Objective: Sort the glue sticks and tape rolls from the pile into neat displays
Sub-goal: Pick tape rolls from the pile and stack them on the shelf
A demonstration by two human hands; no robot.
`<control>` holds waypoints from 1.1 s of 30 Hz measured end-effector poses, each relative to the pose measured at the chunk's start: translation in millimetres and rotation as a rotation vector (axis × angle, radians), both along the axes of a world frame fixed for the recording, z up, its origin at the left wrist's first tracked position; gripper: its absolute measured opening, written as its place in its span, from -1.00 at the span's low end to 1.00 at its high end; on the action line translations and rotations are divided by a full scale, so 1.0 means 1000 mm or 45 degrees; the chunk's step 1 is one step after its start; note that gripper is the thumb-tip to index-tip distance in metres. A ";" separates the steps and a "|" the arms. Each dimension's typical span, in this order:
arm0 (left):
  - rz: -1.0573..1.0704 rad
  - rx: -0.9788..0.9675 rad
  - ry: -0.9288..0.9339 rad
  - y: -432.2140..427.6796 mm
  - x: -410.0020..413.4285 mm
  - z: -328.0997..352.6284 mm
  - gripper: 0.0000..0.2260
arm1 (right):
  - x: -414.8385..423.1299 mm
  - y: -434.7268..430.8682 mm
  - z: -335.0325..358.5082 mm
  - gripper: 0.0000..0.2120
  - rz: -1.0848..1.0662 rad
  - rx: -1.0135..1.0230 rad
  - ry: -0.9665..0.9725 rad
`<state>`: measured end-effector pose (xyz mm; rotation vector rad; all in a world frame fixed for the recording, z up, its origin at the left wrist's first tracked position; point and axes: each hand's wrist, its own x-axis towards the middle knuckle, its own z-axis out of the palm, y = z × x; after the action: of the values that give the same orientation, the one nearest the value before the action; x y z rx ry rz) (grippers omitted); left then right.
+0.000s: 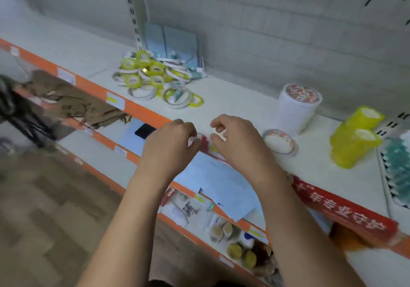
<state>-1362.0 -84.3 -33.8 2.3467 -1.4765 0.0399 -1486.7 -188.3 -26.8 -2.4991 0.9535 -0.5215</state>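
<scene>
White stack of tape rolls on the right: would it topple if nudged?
Probably tippy: the white stack stands upright, taller than wide, on the smooth shelf. Pushed near its top, it may lean or shear apart if the rolls are loose, which I cannot tell. Once down, being round, it would likely roll.

red shelf-edge banner (346,212), white Chinese characters, upside down, not legible

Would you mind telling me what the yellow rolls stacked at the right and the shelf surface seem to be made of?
Yellow rolls: likely glossy translucent plastic film, since light glows through them, on pale cores. Shelf surface: probably white painted metal, matte and flat; the blur leaves this open.
</scene>
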 end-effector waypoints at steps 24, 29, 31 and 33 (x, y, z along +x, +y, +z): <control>-0.030 -0.084 0.004 -0.062 0.218 -0.011 -0.81 | 0.220 -0.051 -0.019 -0.82 -0.059 0.005 -0.048; 0.039 -0.211 0.018 -0.076 0.255 -0.013 -0.86 | 0.252 -0.066 -0.015 -0.81 -0.067 0.019 -0.148; 0.065 -0.232 0.003 -0.080 0.274 -0.015 -0.87 | 0.267 -0.069 -0.014 -0.83 -0.054 0.014 -0.159; 0.073 -0.229 0.007 -0.086 0.294 -0.015 -0.87 | 0.282 -0.071 -0.013 -0.84 -0.041 -0.011 -0.154</control>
<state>-1068.0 -170.6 -49.2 2.2412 -1.3438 0.1739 -1204.8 -259.2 -39.5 -2.4322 0.9483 -0.6802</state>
